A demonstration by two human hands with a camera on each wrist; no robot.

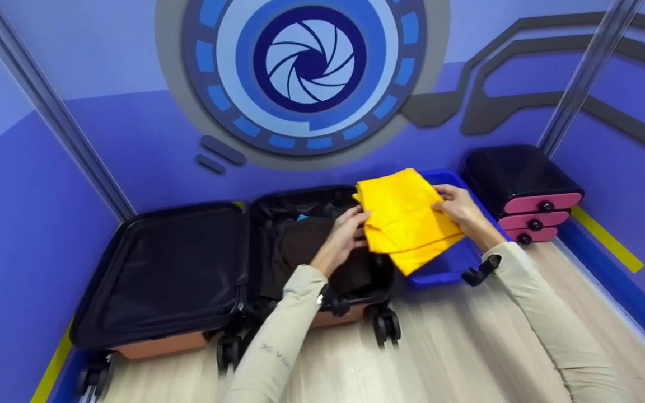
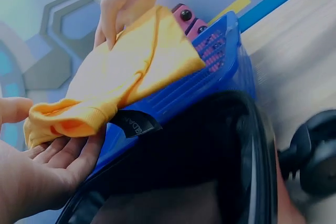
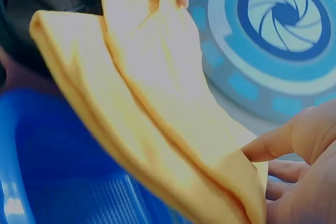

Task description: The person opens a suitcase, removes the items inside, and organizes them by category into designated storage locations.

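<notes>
A folded yellow shirt (image 1: 406,215) is held up between both hands, over the blue basket (image 1: 440,278) and the suitcase's right edge. My left hand (image 1: 342,240) holds its left side, fingers underneath and thumb at the edge (image 2: 50,169). On the opposite side, my right hand (image 1: 462,211) pinches the cloth, thumb on top and fingers below (image 3: 302,166). A ribbed opening and a black label (image 2: 137,124) show in the left wrist view. Below the left hand, dark folded clothes (image 1: 308,246) lie in the right half of the open suitcase (image 1: 177,274).
A black box with pink drawers (image 1: 541,204) stands right of the basket, near the corner. Blue printed walls (image 1: 132,140) enclose the back and sides. The suitcase's wheels (image 1: 387,326) stick out toward me above the pale wood floor (image 1: 445,347).
</notes>
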